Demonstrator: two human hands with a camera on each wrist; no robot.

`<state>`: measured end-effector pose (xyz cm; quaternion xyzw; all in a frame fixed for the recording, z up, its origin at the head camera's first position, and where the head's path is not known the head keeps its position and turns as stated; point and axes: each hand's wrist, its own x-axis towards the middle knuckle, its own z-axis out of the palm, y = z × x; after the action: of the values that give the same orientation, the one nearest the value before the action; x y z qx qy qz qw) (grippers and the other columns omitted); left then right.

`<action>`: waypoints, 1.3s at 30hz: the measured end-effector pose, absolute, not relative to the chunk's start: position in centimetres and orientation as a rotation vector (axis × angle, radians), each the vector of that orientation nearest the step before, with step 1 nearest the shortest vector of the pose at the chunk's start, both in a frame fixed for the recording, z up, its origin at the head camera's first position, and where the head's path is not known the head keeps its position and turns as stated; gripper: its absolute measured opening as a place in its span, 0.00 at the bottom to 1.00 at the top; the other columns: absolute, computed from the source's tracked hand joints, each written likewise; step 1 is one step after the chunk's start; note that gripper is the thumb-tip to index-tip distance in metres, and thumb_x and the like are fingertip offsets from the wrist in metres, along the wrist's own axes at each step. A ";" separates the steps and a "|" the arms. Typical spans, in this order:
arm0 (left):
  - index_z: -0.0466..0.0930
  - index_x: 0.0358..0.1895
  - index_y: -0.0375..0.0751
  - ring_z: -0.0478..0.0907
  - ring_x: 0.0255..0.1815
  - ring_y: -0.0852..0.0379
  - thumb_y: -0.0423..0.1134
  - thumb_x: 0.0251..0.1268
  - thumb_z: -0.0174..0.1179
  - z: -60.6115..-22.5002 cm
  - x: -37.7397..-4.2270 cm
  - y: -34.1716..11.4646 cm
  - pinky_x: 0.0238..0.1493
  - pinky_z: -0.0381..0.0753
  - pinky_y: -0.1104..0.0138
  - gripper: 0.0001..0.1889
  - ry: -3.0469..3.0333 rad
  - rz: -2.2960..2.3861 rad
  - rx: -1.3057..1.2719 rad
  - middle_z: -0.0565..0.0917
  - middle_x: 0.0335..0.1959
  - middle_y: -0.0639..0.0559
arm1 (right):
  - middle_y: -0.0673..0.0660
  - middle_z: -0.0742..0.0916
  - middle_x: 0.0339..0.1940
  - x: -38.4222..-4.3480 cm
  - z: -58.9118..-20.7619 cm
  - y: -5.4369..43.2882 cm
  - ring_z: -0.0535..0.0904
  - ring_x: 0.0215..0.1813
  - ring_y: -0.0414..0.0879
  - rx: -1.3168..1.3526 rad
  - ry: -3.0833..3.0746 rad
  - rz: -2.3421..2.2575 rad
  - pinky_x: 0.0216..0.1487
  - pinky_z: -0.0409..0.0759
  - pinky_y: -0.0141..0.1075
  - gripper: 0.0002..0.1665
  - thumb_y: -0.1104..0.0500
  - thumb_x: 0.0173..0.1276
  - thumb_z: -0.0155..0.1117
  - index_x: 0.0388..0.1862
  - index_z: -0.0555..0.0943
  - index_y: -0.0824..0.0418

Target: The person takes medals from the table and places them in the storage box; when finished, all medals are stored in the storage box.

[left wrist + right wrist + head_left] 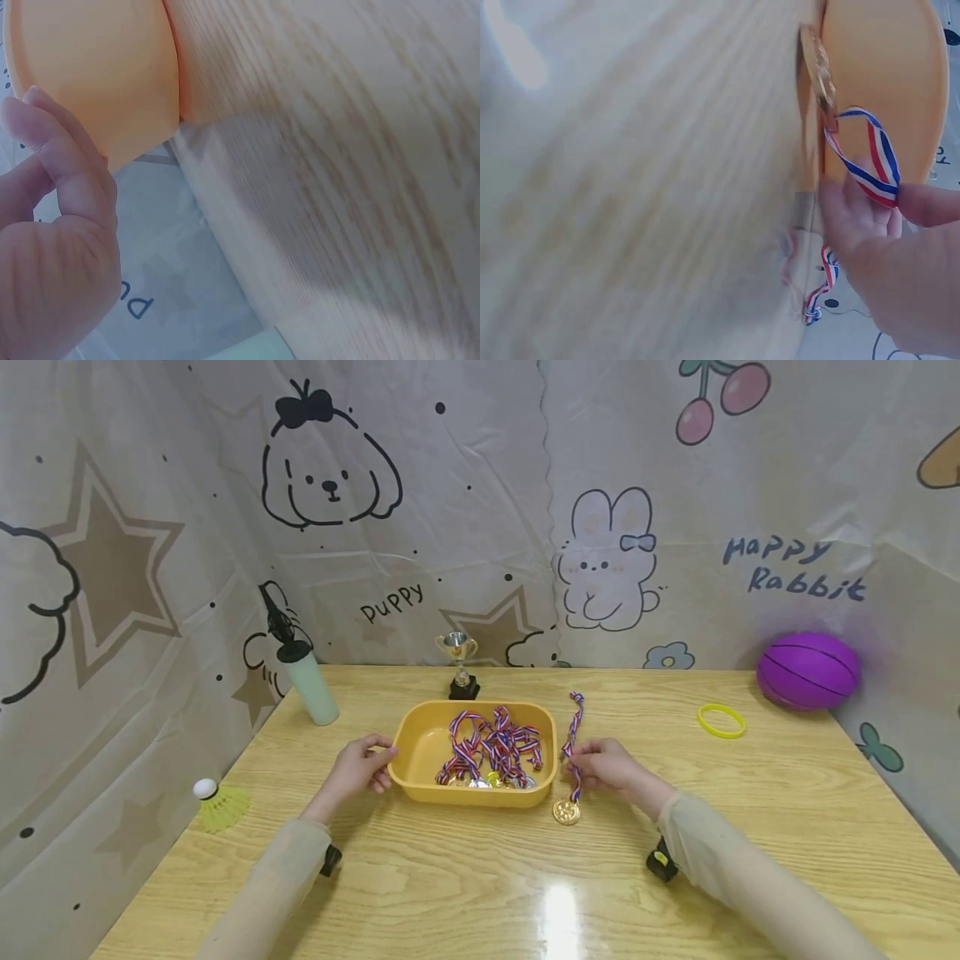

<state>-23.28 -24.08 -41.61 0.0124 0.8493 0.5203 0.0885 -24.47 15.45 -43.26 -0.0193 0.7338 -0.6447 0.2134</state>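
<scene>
A yellow plastic basin stands on the table, holding several medals with red, white and blue ribbons in a tangle. At its left end my left hand holds the rim, with the fingertips against the edge in the left wrist view. Just right of the basin lies a gold medal, its ribbon stretching away toward the back of the table. My right hand pinches that ribbon between thumb and fingers, close above the medal. In the right wrist view the ribbon loops up from the medal.
Behind the basin stands a small trophy cup. A pale green bottle is at the back left, a yellow shuttlecock at the left edge. To the right are a yellow ring and a purple ball. Printed cloth hangs behind.
</scene>
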 end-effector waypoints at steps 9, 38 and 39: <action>0.68 0.59 0.25 0.76 0.16 0.64 0.39 0.74 0.51 -41.7 -23.2 -24.1 0.20 0.81 0.72 0.20 2.521 1.568 0.035 0.79 0.17 0.53 | 0.57 0.83 0.37 -24.1 -43.5 15.3 0.84 0.35 0.40 0.014 1.968 -1.851 0.41 0.86 0.40 0.16 0.67 0.73 0.49 0.54 0.67 0.76; 0.68 0.58 0.25 0.76 0.16 0.64 0.37 0.74 0.50 -41.4 -23.1 -24.0 0.20 0.80 0.72 0.19 2.526 1.554 0.040 0.78 0.17 0.53 | 0.50 0.80 0.39 -22.9 -38.4 16.7 0.82 0.37 0.38 -0.082 1.916 -1.906 0.33 0.83 0.32 0.12 0.62 0.75 0.49 0.52 0.68 0.68; 0.68 0.58 0.25 0.76 0.16 0.63 0.37 0.74 0.50 -41.4 -23.1 -24.0 0.20 0.80 0.72 0.19 2.524 1.558 0.038 0.78 0.16 0.53 | 0.49 0.80 0.39 -22.8 -38.1 16.5 0.82 0.37 0.38 -0.093 1.916 -1.906 0.34 0.83 0.32 0.13 0.62 0.75 0.49 0.53 0.68 0.68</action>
<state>-23.06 -23.97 -41.43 0.0129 0.8477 0.5231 0.0874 -22.84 16.53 -38.14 -0.0336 0.6917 -0.6880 0.2170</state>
